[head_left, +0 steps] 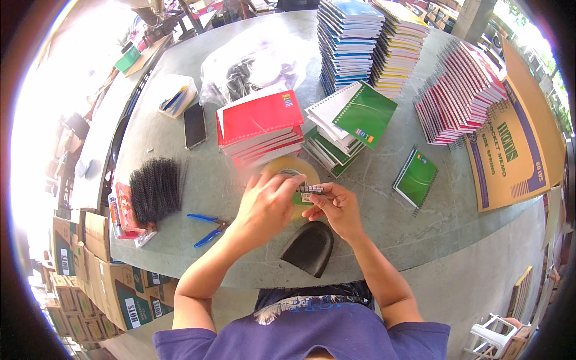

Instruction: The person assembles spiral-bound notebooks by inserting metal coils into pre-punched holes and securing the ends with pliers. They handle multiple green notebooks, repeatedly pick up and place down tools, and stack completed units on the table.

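Over the middle of the table I hold a small spiral notebook (306, 197) with a black wire along its upper edge and some green cover showing. My right hand (337, 210) pinches its right end between thumb and fingers. My left hand (268, 201) is closed at the left end, its bent fingertips on the wire; the hand partly hides the notebook. Beneath the hands lies a yellowish round roll (278, 165) that looks like tape. Near my right hand rests a black rounded pad (309, 249). Blue-handled pliers (207, 232) lie left of my left forearm.
Loose black spiral wires (157, 191) are heaped on the left, below a phone (195, 126). Red covers (262, 120) and green notebooks (366, 114) are piled ahead. Tall blue stacks (351, 48) and red notebooks (459, 96) stand farther back, beside an open carton (513, 144).
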`<action>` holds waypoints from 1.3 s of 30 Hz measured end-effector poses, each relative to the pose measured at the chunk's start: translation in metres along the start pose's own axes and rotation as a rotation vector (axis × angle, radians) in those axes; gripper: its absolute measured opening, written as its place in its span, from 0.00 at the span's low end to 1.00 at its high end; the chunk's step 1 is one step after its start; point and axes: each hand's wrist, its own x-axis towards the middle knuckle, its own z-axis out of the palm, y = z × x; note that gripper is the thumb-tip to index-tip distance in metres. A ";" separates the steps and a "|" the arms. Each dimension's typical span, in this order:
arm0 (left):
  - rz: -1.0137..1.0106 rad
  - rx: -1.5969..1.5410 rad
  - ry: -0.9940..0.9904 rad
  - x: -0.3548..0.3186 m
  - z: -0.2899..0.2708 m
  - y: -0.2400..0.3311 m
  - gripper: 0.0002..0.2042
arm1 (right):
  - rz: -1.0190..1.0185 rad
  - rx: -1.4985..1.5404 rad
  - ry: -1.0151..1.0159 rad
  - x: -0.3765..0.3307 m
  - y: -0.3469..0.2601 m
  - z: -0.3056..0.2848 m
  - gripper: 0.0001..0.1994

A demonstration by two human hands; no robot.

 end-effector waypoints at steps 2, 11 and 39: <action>0.035 -0.085 0.024 0.007 0.009 0.011 0.14 | -0.058 -0.017 0.017 -0.001 0.003 0.000 0.09; 0.081 -0.246 -0.170 0.014 0.006 0.006 0.11 | -0.054 -0.039 0.027 -0.003 0.003 -0.002 0.05; 0.102 -0.247 0.096 -0.001 0.020 0.013 0.09 | -0.275 -0.159 0.046 -0.013 0.024 0.002 0.06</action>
